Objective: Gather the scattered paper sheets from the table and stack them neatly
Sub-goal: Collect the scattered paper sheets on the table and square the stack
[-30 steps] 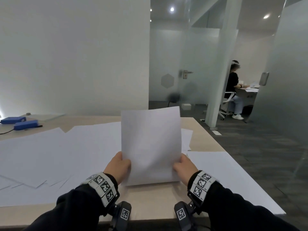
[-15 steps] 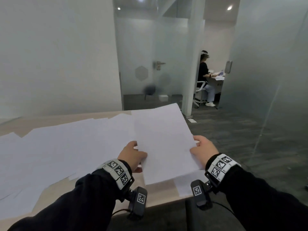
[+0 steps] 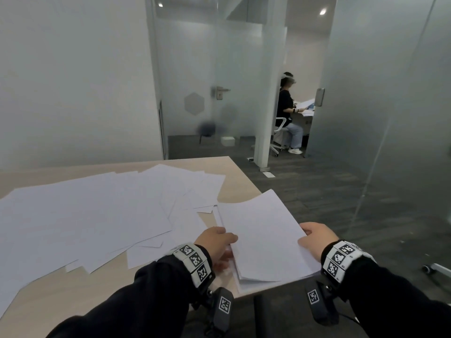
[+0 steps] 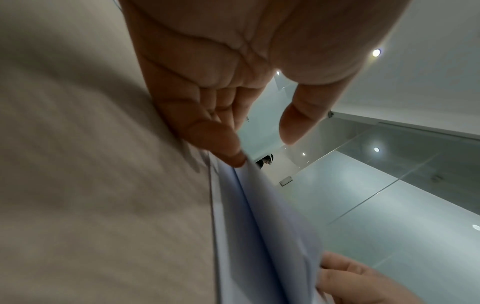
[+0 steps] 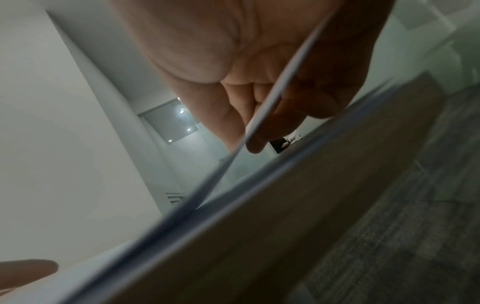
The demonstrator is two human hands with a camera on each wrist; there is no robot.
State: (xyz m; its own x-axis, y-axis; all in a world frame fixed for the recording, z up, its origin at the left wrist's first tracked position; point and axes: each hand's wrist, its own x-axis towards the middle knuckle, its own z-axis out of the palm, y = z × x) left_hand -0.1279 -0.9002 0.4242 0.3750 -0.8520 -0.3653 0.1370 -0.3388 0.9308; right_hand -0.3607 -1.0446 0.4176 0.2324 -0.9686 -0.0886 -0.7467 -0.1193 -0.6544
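A white paper sheet [image 3: 263, 235] lies low over a small stack of sheets [image 3: 263, 282] at the table's near right corner. My right hand [image 3: 308, 236] pinches the sheet's right edge; the right wrist view shows the sheet [image 5: 262, 115] running between thumb and fingers [image 5: 255, 144]. My left hand [image 3: 223, 242] is at the sheet's left edge. In the left wrist view its straight fingers [image 4: 221, 148] touch the paper edge [image 4: 275, 222] and the thumb stands apart. Several scattered sheets [image 3: 97, 215] overlap across the table to the left.
The light wooden table [image 3: 244, 184] ends just right of the stack, with dark floor beyond. Frosted glass walls [image 3: 390, 118] stand to the right. Another person [image 3: 289, 113] sits at a desk in the far room. A chair's wheel [image 3: 427, 268] shows at the right.
The sheet, held upright in both hands, has been lowered and carried right onto the stack at the table corner. My left hand has loosened from gripping to touching. The view has turned right.
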